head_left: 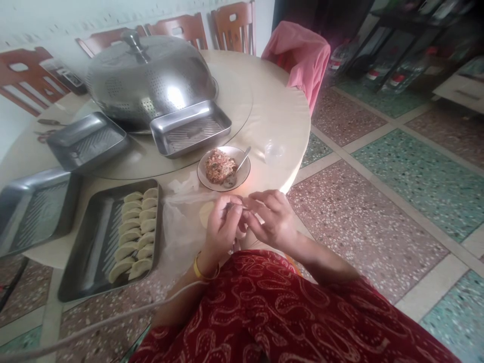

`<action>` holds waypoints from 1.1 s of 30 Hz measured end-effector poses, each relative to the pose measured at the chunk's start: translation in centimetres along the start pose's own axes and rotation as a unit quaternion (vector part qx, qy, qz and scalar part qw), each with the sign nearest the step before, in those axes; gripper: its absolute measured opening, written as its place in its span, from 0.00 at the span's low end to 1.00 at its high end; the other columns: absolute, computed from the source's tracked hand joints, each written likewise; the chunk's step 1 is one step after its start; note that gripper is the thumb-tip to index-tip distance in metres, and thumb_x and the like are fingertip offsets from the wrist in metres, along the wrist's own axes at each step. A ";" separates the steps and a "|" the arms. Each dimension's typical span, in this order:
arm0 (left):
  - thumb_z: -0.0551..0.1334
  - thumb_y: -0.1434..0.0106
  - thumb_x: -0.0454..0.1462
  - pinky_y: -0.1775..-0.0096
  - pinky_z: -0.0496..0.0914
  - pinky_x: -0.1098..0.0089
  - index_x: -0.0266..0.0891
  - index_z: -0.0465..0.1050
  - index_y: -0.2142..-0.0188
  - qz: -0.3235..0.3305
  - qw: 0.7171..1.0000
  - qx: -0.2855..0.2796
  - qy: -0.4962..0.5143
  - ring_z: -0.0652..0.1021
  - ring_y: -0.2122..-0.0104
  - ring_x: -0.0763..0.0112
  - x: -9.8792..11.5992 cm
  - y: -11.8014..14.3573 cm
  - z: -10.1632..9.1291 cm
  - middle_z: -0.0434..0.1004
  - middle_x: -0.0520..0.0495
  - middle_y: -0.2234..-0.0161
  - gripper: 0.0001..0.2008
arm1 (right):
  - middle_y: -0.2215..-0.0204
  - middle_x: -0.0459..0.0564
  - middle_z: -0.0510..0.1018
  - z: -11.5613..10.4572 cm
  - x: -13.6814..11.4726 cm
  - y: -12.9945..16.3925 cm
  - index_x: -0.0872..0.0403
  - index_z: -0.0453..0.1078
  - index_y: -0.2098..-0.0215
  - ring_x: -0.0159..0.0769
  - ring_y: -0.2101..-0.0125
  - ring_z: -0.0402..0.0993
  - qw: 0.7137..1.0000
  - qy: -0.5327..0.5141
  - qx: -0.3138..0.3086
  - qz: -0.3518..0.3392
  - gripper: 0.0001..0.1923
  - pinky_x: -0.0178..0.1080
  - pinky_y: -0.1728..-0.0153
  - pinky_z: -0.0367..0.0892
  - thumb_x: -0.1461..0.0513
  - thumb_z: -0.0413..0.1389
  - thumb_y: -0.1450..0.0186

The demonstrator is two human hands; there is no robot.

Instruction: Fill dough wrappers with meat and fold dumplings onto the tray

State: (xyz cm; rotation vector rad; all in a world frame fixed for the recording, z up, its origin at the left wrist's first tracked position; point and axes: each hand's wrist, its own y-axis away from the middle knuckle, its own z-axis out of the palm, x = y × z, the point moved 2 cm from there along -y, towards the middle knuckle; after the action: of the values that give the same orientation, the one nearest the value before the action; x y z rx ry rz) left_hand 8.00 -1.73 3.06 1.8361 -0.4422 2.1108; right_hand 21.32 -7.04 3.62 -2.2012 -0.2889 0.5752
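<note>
Fingers of the left hand [223,224] and right hand [274,217] curled narrowly together, whatever they pinch too hidden to tell, pale round wrapper [204,214] just left of them, bowl of filling [202,176] just beyond, dumpling tray [96,237] farther left, table edge [297,154] beyond to their right, floor [351,217] stretching rightward.

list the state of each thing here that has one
left hand, thumb and fingers together; any hold unclear
right hand, fingers bent beside the left's
dumplings, folded, in two columns
dumpling tray, upright, partly filled
three other trays, open side up
bowl, upright, holding filling
spoon, slanted in the bowl
round wrapper, flat, partly hidden
domed cover, knob up
pink cloth, draped
</note>
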 end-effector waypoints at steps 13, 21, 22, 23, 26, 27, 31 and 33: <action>0.62 0.34 0.42 0.79 0.68 0.78 0.41 0.66 0.63 -0.009 0.999 0.018 0.029 0.73 0.78 0.80 0.0 -0.1 0.1 0.76 0.50 0.62 0.08 | 0.59 0.50 0.79 0.4 0.0 0.9 0.48 0.72 0.54 0.40 0.60 0.74 0.998 -0.030 0.046 0.012 0.09 0.45 0.63 0.70 0.64 0.56 0.33; 0.57 0.30 0.40 0.69 0.73 0.73 0.42 0.69 0.60 0.017 0.987 -0.146 -0.060 0.77 0.71 0.76 -0.3 0.4 0.6 0.77 0.49 0.59 0.05 | 0.49 0.55 0.77 2.2 1.7 0.3 0.48 0.70 0.49 0.46 0.48 0.73 0.593 -0.667 -0.020 0.451 0.32 0.56 0.46 0.68 0.38 0.38 0.31; 0.57 0.30 0.38 0.65 0.74 0.71 0.43 0.69 0.59 0.042 0.977 -0.183 -0.097 0.78 0.67 0.74 -0.4 0.4 0.7 0.77 0.49 0.58 0.04 | 0.49 0.56 0.78 2.5 1.3 0.3 0.50 0.70 0.49 0.46 0.48 0.74 0.502 -0.710 -0.045 0.492 0.34 0.56 0.46 0.68 0.38 0.37 0.32; 0.57 0.30 0.37 0.61 0.74 0.70 0.43 0.70 0.59 0.072 0.963 -0.218 -0.139 0.79 0.63 0.72 -0.4 0.4 0.8 0.78 0.48 0.57 0.04 | 0.50 0.56 0.78 2.7 0.9 0.4 0.51 0.70 0.48 0.47 0.48 0.74 0.428 -0.738 -0.057 0.519 0.34 0.56 0.45 0.67 0.38 0.37 0.32; 0.57 0.31 0.35 0.55 0.73 0.68 0.44 0.70 0.57 0.156 0.915 -0.285 -0.239 0.78 0.55 0.68 -0.3 0.0 1.0 0.78 0.48 0.54 0.05 | 0.49 0.56 0.79 2.9 0.0 0.8 0.52 0.67 0.43 0.46 0.47 0.73 0.309 -0.779 -0.043 0.543 0.35 0.55 0.43 0.65 0.39 0.37 0.31; 0.57 0.31 0.34 0.54 0.72 0.67 0.43 0.70 0.57 0.185 0.899 -0.294 -0.265 0.78 0.54 0.68 -0.1 -0.2 1.1 0.78 0.48 0.54 0.06 | 0.50 0.56 0.79 2.8 -0.2 0.9 0.52 0.66 0.42 0.46 0.48 0.73 0.292 -0.787 -0.032 0.543 0.35 0.55 0.43 0.65 0.40 0.36 0.31; 0.59 0.31 0.35 0.48 0.70 0.61 0.42 0.70 0.56 0.299 0.833 -0.308 -0.349 0.76 0.51 0.65 0.6 -1.0 1.7 0.77 0.46 0.53 0.05 | 0.56 0.54 0.81 2.4 0.0 1.2 0.52 0.64 0.39 0.42 0.53 0.76 0.250 -0.797 -0.004 0.550 0.35 0.51 0.46 0.68 0.42 0.33 0.30; 0.60 0.31 0.35 0.48 0.69 0.60 0.42 0.70 0.54 0.339 0.804 -0.305 -0.381 0.75 0.50 0.65 1.0 -1.4 1.9 0.77 0.45 0.52 0.07 | 0.60 0.52 0.81 2.2 0.2 1.2 0.52 0.65 0.40 0.40 0.57 0.77 0.242 -0.793 0.002 0.559 0.35 0.46 0.50 0.71 0.43 0.32 0.29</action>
State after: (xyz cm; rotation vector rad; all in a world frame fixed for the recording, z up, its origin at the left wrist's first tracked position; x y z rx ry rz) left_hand 10.17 -1.28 4.35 2.1737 -1.9474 1.1013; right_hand 20.43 -6.27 1.38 -0.3191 0.4609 3.3301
